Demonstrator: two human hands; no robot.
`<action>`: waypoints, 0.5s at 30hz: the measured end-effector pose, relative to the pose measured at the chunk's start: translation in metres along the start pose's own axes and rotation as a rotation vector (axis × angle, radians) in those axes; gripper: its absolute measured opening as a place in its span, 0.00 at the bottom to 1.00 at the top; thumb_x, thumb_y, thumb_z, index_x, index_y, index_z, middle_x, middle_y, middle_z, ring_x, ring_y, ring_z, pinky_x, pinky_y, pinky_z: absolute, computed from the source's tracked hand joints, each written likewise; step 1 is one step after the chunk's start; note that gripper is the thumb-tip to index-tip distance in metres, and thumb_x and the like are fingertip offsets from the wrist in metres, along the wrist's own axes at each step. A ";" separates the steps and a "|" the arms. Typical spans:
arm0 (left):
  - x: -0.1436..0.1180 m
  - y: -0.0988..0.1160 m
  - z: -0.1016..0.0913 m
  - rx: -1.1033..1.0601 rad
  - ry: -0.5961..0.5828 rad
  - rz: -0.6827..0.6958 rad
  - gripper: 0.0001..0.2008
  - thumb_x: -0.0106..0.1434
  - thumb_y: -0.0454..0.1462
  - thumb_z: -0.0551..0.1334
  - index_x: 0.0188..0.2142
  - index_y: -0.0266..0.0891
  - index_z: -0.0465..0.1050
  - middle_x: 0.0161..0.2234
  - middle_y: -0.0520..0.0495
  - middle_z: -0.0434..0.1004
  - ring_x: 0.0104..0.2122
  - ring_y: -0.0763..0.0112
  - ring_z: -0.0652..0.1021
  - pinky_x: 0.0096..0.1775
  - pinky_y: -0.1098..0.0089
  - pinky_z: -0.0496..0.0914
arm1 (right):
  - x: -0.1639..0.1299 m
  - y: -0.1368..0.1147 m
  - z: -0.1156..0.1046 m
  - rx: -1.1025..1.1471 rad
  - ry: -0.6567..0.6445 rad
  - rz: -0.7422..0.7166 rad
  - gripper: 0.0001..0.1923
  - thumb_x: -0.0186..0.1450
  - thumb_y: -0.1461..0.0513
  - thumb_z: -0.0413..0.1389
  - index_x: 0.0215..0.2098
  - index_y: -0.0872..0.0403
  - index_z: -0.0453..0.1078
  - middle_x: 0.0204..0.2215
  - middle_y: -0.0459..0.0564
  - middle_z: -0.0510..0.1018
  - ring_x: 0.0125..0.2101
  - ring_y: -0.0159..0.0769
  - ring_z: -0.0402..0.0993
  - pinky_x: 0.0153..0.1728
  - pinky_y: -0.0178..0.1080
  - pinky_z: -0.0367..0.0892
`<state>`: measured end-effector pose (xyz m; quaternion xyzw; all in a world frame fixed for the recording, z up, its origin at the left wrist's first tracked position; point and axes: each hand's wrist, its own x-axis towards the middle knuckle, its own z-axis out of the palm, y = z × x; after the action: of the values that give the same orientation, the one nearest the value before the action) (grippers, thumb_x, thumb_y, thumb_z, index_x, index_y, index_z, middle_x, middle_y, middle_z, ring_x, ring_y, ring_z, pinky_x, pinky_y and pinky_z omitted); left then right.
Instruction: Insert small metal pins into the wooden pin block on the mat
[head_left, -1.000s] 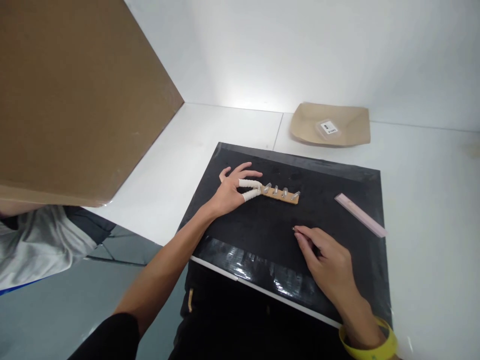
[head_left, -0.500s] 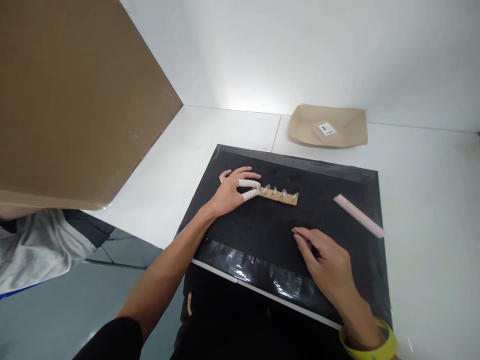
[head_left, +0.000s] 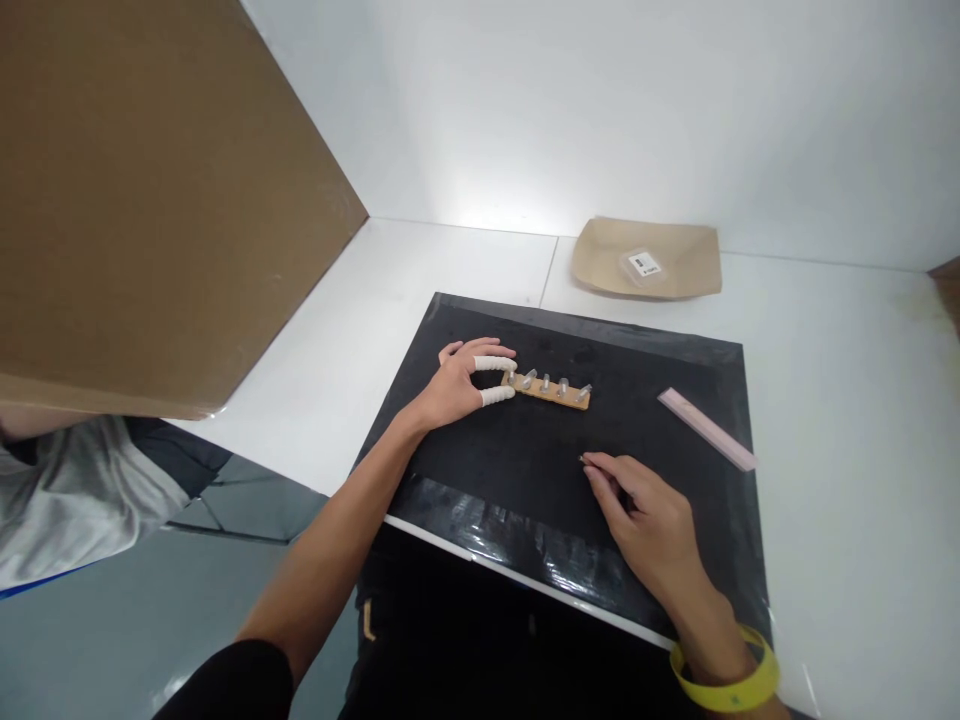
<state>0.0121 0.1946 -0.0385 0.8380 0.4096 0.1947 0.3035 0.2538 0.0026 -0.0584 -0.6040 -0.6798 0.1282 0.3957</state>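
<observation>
Head view of a white table [head_left: 420, 290] on which a black rectangular mat [head_left: 660, 380] is spread as a dark working ground. A small tan wooden strip carrying a row of short clear pegs [head_left: 551, 390] lies near the far middle of the mat. Its left end is pinched between the taped thumb and forefinger of the left hand [head_left: 459, 382], whose remaining fingers are spread on the mat; the strip is judged to be steadied in this way against sliding. The right hand [head_left: 649, 520], marked by a yellow wristband [head_left: 726, 680], rests on the mat nearer the body, well apart from the strip. Its thumb and forefinger are closed on a tiny dark piece [head_left: 583, 459], too small to be identified, held at the fingertips and just above or on the mat. A pale pink flat bar [head_left: 706, 430] is laid across the mat's right edge, apart from both hands. A shallow brown paper tray [head_left: 600, 262] holding a small clear labelled packet [head_left: 643, 265] is set beyond the mat, by the wall. A large brown cardboard panel [head_left: 150, 180] fills the upper left; below it, part of another person's grey sleeve [head_left: 75, 490] is seen
</observation>
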 end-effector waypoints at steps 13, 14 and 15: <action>-0.005 0.008 -0.002 0.048 0.024 0.064 0.32 0.63 0.43 0.74 0.65 0.56 0.70 0.69 0.46 0.69 0.71 0.50 0.63 0.70 0.44 0.50 | 0.001 0.001 0.002 -0.019 -0.032 0.033 0.10 0.76 0.59 0.55 0.47 0.53 0.79 0.36 0.48 0.84 0.33 0.34 0.82 0.36 0.35 0.75; -0.005 0.009 -0.002 0.062 0.035 0.071 0.29 0.63 0.43 0.74 0.62 0.56 0.73 0.69 0.47 0.69 0.71 0.49 0.63 0.69 0.44 0.50 | 0.001 0.001 0.002 -0.024 -0.031 0.033 0.10 0.76 0.59 0.55 0.47 0.52 0.79 0.37 0.48 0.84 0.34 0.34 0.82 0.37 0.35 0.75; -0.005 0.010 -0.003 0.081 0.047 0.078 0.27 0.62 0.43 0.75 0.60 0.56 0.75 0.68 0.47 0.70 0.71 0.49 0.62 0.69 0.44 0.51 | 0.001 0.001 0.002 -0.029 -0.030 0.033 0.10 0.76 0.59 0.55 0.47 0.52 0.79 0.37 0.48 0.84 0.35 0.34 0.82 0.38 0.36 0.75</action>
<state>0.0133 0.1873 -0.0306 0.8601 0.3913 0.2092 0.2516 0.2525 0.0045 -0.0599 -0.6188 -0.6775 0.1337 0.3745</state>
